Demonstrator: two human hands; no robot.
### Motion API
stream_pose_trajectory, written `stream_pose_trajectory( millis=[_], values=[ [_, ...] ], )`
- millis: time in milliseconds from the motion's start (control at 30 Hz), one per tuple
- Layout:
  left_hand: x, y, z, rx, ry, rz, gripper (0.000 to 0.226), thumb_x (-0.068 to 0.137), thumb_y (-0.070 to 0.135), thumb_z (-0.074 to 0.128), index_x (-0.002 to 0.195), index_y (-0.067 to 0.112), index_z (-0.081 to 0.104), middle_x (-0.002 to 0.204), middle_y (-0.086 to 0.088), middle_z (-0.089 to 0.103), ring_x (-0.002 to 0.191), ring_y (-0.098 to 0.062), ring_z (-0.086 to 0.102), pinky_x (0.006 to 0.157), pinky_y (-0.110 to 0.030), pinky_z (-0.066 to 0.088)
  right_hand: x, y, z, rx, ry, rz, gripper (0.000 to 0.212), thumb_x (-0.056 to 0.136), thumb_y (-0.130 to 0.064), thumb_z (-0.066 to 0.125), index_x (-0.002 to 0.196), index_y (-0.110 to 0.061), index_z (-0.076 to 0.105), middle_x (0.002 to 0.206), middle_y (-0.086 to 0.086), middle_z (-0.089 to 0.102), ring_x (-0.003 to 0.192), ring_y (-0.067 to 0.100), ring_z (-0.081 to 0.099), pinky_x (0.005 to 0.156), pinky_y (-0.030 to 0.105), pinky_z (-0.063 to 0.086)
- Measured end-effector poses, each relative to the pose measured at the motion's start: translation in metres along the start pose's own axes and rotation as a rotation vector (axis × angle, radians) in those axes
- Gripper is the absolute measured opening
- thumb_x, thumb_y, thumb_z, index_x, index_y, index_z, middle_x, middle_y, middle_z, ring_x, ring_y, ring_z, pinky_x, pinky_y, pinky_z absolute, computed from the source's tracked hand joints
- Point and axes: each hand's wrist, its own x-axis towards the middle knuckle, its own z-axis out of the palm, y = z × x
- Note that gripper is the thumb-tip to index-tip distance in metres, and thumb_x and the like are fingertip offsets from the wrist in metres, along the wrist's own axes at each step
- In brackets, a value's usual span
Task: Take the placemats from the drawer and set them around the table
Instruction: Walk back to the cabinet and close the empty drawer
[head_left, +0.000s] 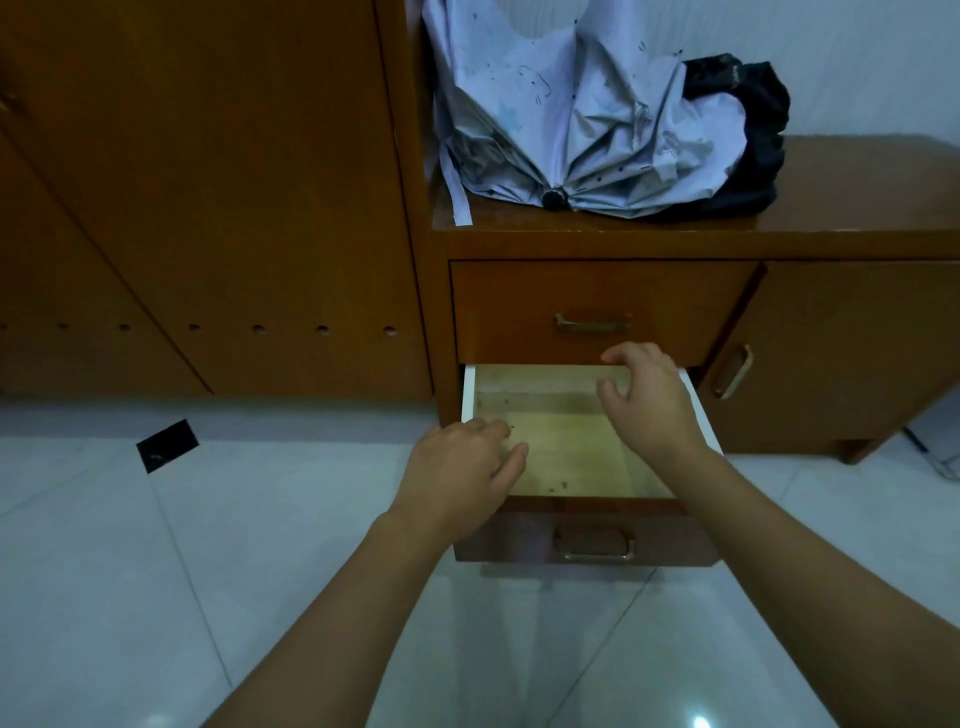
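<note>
white floor tiles (156, 571) under a pulled-out drawer (571, 457); no placemats visible inside. left hand (457, 478) and right hand (649, 400) hover over it, fingers apart, holding nothing.

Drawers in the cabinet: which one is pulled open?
The lower drawer, under both hands, is pulled out, showing its pale inside. The upper drawer sits shut and flush.

Two bare hands are in view, the left hand (460, 475) and the right hand (647, 400). The low brown wooden cabinet (852, 239) has two drawers: one pulled-out lower drawer with a pale wooden floor (576, 452) and one closed upper drawer (597, 306). Three brass handles show: one on the closed drawer (592, 323), one on the open drawer's front (595, 545), one on the side door (732, 371). One pale grey folded umbrella (576, 109) lies on top, with one dark fabric item (753, 130) beside it. One black rectangular patch (167, 445) marks the white tiled floor (78, 571).
</note>
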Motion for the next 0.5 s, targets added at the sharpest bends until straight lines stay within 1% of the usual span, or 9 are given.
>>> stream_pose_trajectory(
  millis=[100, 167, 267, 400, 500],
  values=[
    [0.0, 0.003, 0.011, 0.055, -0.042, 0.02, 0.045, 0.099, 0.052, 0.033, 0.116, 0.021, 0.062, 0.105, 0.002, 0.068, 0.088, -0.019, 0.063, 0.077, -0.035, 0.049, -0.042, 0.014, -0.005, -0.049, -0.097, -0.025, 0.024, 0.092, -0.023, 0.058, 0.116, -0.018, 0.06, 0.118, -0.002, 0.057, 0.114, 0.017, 0.051, 0.09, 0.028, 0.039],
    [0.001, 0.006, 0.02, 0.076, -0.075, 0.032, 0.044, 0.098, 0.053, 0.033, 0.114, 0.022, 0.061, 0.102, 0.002, 0.068, 0.085, -0.019, 0.062, 0.074, -0.035, 0.051, -0.065, 0.024, -0.004, -0.096, -0.163, -0.037, 0.026, 0.093, -0.026, 0.058, 0.117, -0.019, 0.06, 0.117, -0.003, 0.058, 0.113, 0.016, 0.05, 0.089, 0.027, 0.039],
    [0.002, 0.013, 0.037, 0.112, -0.124, 0.067, 0.041, 0.095, 0.052, 0.04, 0.117, 0.023, 0.059, 0.103, 0.001, 0.066, 0.089, -0.021, 0.062, 0.075, -0.033, 0.05, -0.083, 0.039, 0.001, -0.164, -0.227, -0.049, 0.033, 0.091, -0.031, 0.061, 0.122, -0.02, 0.058, 0.12, -0.001, 0.057, 0.115, 0.018, 0.048, 0.092, 0.029, 0.04],
    [0.002, 0.017, 0.058, 0.179, -0.17, 0.137, 0.041, 0.094, 0.051, 0.045, 0.117, 0.021, 0.058, 0.106, -0.002, 0.063, 0.095, -0.022, 0.059, 0.078, -0.034, 0.047, -0.085, 0.047, 0.008, -0.216, -0.293, -0.062, 0.049, 0.088, -0.045, 0.062, 0.13, -0.021, 0.053, 0.127, -0.001, 0.055, 0.118, 0.019, 0.045, 0.096, 0.032, 0.041],
    [0.003, 0.015, 0.067, 0.203, -0.213, 0.146, 0.038, 0.093, 0.05, 0.047, 0.115, 0.02, 0.058, 0.107, -0.003, 0.063, 0.097, -0.024, 0.059, 0.077, -0.034, 0.045, -0.086, 0.049, 0.013, -0.238, -0.343, -0.046, 0.055, 0.084, -0.054, 0.063, 0.128, -0.022, 0.054, 0.122, -0.002, 0.057, 0.114, 0.019, 0.048, 0.092, 0.035, 0.045]
  ],
)
